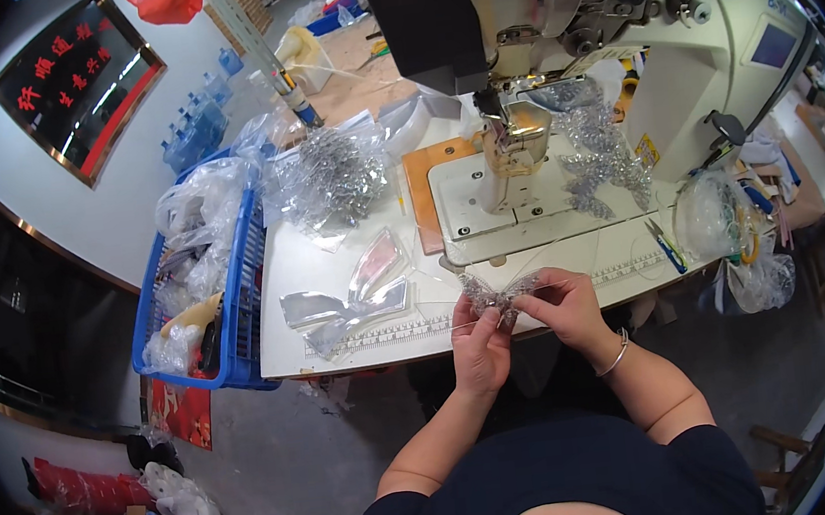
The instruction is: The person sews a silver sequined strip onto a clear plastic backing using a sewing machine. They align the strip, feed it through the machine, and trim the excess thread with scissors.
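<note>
A small silver, glittery piece shaped like a butterfly (490,296) is pinched between my two hands at the table's front edge. My left hand (481,353) grips its left side from below, thumb on top. On the other side my right hand (569,309) is closed on it with thumb and fingers. Just beyond stands a white industrial sewing machine (693,57) with a post bed (508,190). Left of my hands lie shiny clear and silver cut shapes (362,298). More silver glittery pieces (606,167) form a chain right of the post.
A blue basket (251,274) of plastic bags stands against the table's left end. A heap of silver pieces (331,173) lies behind the cut shapes. Snips (671,248) rest at the right, near clear bags (712,214). A measuring tape (402,333) runs along the front edge.
</note>
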The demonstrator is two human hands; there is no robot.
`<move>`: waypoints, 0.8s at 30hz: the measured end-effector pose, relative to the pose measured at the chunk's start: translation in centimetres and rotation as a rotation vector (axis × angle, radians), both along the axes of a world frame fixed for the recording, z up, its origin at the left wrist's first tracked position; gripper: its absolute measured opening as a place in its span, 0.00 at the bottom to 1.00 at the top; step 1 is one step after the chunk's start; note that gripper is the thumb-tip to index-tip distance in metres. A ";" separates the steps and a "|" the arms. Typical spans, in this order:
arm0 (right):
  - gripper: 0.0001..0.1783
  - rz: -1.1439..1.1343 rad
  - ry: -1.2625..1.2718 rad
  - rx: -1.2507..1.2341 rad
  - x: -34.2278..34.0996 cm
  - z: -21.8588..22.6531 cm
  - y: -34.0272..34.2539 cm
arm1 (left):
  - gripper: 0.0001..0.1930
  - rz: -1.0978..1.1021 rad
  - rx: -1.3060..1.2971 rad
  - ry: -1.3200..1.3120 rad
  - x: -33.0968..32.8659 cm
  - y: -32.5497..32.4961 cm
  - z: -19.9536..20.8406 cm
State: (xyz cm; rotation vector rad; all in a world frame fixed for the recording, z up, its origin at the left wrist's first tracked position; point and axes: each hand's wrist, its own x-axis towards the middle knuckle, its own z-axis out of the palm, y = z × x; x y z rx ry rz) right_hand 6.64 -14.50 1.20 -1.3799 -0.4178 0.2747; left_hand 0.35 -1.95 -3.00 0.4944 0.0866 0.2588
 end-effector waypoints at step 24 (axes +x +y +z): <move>0.08 0.053 0.138 0.031 1.5 0.3 -1.0 | 0.22 0.003 0.063 -0.039 0.8 -0.1 0.1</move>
